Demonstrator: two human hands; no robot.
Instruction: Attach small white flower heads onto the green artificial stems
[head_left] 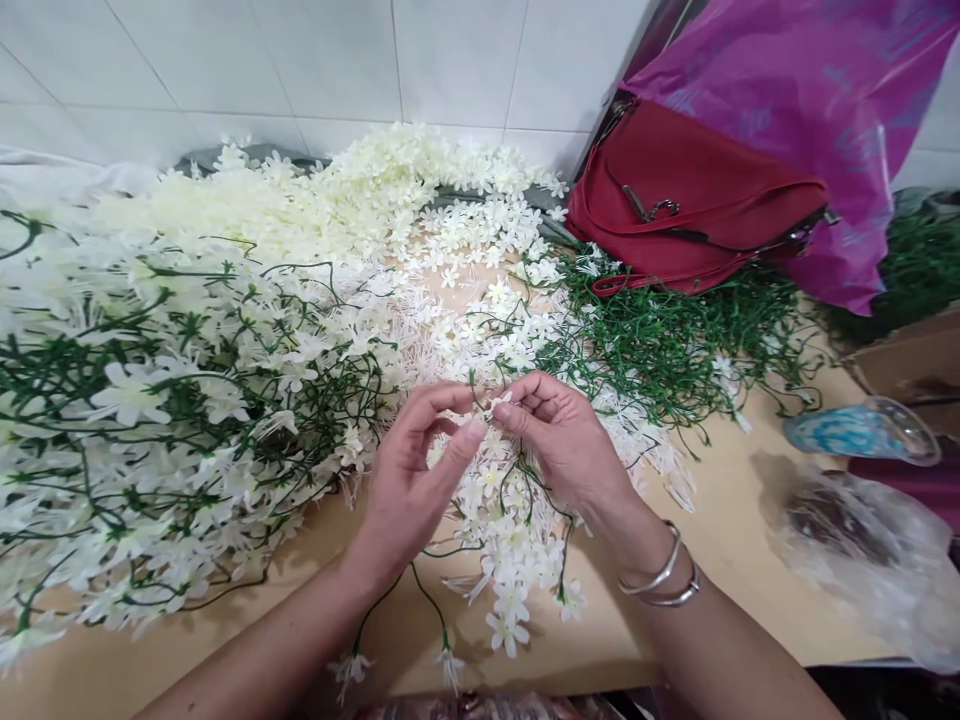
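Head | left fingers (460, 450), right fingers (525, 422) pinch seemingly one white flower (496, 403) | table edge (814, 645) under right forearm (720, 632)

Tan tabletop (739, 535): white flowers (133, 393), green stems (660, 325), blue-patterned cup (851, 432), clear plastic bag (904, 575).

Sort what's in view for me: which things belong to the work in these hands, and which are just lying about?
Likely part of the work:
- small white flower at the fingertips of the left hand and right hand
- stemmed white flowers
- cream blossoms
- green stems

Apparently just lying about:
- red bag
- purple plastic
- blue-patterned cup
- clear plastic bag
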